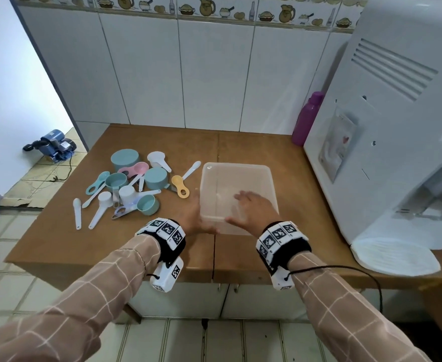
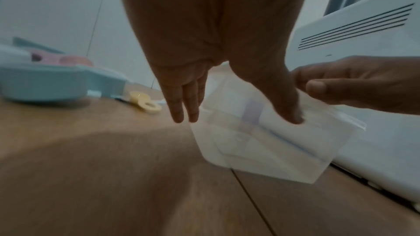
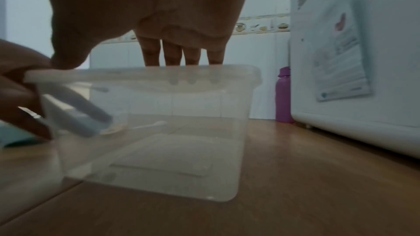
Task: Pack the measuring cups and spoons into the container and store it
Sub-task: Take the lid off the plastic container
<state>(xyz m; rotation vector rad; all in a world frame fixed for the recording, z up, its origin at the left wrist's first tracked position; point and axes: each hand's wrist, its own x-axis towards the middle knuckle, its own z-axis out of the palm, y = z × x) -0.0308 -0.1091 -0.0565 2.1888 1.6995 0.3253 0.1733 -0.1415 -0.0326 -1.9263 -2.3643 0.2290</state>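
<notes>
A translucent plastic container [image 1: 240, 176] [image 3: 159, 132] with its lid on stands on the brown table [image 1: 136, 244]. My left hand [image 1: 196, 215] [image 2: 238, 119] is at its near left corner, straight fingers [image 2: 181, 107] down the left wall and thumb on top. My right hand [image 1: 243, 207] lies flat on the lid, thumb at the near edge. Left of the container lies a loose pile of measuring cups and spoons [image 1: 133, 184]: teal, pink, white, and a yellow spoon [image 1: 180, 188] [image 2: 145, 104]. Neither hand holds any of them.
A big white appliance [image 1: 397, 126] fills the table's right side, close to the container. A purple bottle [image 1: 307, 118] [image 3: 283, 96] stands at the back against the tiled wall. White cupboard doors [image 1: 253, 301] sit under the table. A blue pump [image 1: 52, 146] is on the floor at left.
</notes>
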